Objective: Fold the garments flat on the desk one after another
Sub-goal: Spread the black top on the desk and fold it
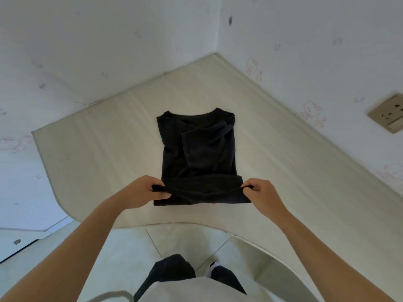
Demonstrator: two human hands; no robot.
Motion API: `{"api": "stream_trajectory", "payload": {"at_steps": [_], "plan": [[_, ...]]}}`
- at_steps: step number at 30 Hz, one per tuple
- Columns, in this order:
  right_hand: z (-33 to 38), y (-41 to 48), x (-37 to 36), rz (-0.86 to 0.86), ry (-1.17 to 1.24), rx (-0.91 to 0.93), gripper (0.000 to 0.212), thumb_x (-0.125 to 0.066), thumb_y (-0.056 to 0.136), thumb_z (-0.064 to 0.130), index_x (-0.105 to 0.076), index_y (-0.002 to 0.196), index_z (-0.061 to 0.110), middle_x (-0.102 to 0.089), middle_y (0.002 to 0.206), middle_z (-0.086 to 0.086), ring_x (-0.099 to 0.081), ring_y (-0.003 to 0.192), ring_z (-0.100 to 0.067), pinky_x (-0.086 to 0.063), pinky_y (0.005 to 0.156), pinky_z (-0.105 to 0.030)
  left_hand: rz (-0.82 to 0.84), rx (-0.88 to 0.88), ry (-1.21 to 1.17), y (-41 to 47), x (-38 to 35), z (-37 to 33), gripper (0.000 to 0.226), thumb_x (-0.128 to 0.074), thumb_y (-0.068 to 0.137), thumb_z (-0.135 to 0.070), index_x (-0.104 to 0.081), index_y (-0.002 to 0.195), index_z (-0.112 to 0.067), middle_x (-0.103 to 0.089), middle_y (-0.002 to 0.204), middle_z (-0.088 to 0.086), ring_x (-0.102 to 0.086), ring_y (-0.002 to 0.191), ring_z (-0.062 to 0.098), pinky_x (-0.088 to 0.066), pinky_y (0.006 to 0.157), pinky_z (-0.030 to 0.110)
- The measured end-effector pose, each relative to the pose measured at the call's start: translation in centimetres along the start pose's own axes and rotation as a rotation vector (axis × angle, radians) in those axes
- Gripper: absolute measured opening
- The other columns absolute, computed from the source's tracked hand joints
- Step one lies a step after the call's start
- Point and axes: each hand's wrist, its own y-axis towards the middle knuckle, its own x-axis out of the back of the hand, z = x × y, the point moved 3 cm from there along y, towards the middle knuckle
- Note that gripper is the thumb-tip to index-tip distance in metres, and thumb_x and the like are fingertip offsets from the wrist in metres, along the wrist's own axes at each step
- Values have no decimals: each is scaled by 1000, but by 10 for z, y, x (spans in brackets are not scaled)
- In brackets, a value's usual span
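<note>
A black shirt (197, 149) lies on the pale wooden desk (98, 153), collar pointing away from me, with its sleeves folded in over the body. Its near hem is lifted and doubled back into a band. My left hand (145, 191) pinches the left end of that band. My right hand (259, 194) pinches the right end. Both hands hover just above the desk's near edge.
The desk fills a corner between two white walls with faint pink cartoon prints. A beige wall socket (387, 113) sits on the right wall. The desk's curved front edge (185, 223) runs below my hands, with tiled floor and my legs beneath.
</note>
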Motion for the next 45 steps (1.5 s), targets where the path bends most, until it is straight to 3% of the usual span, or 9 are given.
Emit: {"api": "stream_trajectory", "payload": {"at_steps": [5, 9, 16, 22, 25, 28, 33, 41, 45], "plan": [[45, 31, 36, -43, 183, -19, 24, -51, 86, 3, -70, 74, 14, -63, 64, 3, -54, 61, -6, -42, 58, -15, -93, -8, -278, 4, 41, -27, 20, -68, 86, -32, -67, 67, -24, -60, 59, -12, -54, 56, 1, -38, 58, 11], [76, 88, 44, -82, 285, -53, 23, -54, 88, 11, -73, 81, 23, -70, 79, 6, -63, 81, -15, -52, 77, -35, -236, 5, -569, 42, 73, -31, 22, -68, 87, -29, -72, 102, -15, -75, 94, -3, -70, 91, 9, -51, 83, 24], [91, 220, 13, -106, 373, -116, 21, -56, 92, 14, -68, 110, 14, -69, 105, -3, -65, 96, -17, -55, 80, -28, -529, 95, -679, 157, 105, -8, 20, -68, 88, -32, -70, 101, -17, -73, 93, -4, -70, 87, 12, -53, 72, 22], [56, 254, -41, -198, -172, 22, 47, -44, 100, 28, -36, 145, 22, -38, 148, 1, -36, 136, -17, -30, 109, -28, -740, 111, -195, 210, 81, 17, 53, -51, 97, -36, -36, 145, -17, -39, 147, 3, -37, 135, 19, -31, 113, 36], [39, 240, -78, -51, -573, 228, 51, -31, 102, 42, -20, 151, 36, -12, 161, 4, -9, 148, -17, -16, 120, -40, -575, -35, 239, 215, 40, 17, 55, -25, 101, -48, -24, 151, -26, -18, 159, -1, -11, 148, 16, -9, 121, 39], [16, 230, -90, -49, -726, 164, 53, -22, 100, 53, -8, 151, 43, 1, 162, 3, 4, 149, -21, -8, 121, -44, -486, -4, 436, 213, 16, 31, 59, -8, 97, -57, -4, 152, -37, 3, 162, -4, 10, 148, 14, 1, 121, 41], [3, 228, -81, -162, -556, -121, 65, -30, 94, 64, -9, 151, 42, 7, 162, 2, 10, 148, -22, 1, 120, -44, -570, 98, 313, 209, 15, 37, 58, -24, 97, -60, -10, 150, -43, 9, 161, -2, 11, 148, 20, -4, 120, 42], [14, 212, -72, -289, -162, -271, 50, -59, 91, 42, -42, 138, 38, -17, 151, -3, -22, 135, -22, -32, 111, -41, -653, 193, -129, 195, 16, 18, 54, -59, 92, -34, -38, 141, -29, -8, 155, 5, -19, 136, 30, -29, 110, 46], [11, 201, -65, -234, -77, -303, 47, -62, 90, 35, -44, 134, 38, -36, 130, 0, -53, 97, -11, -46, 79, -21, -663, 287, -391, 191, 25, 19, 49, -70, 84, -23, -50, 128, -32, -22, 140, 3, -41, 115, 25, -44, 99, 40]]}}
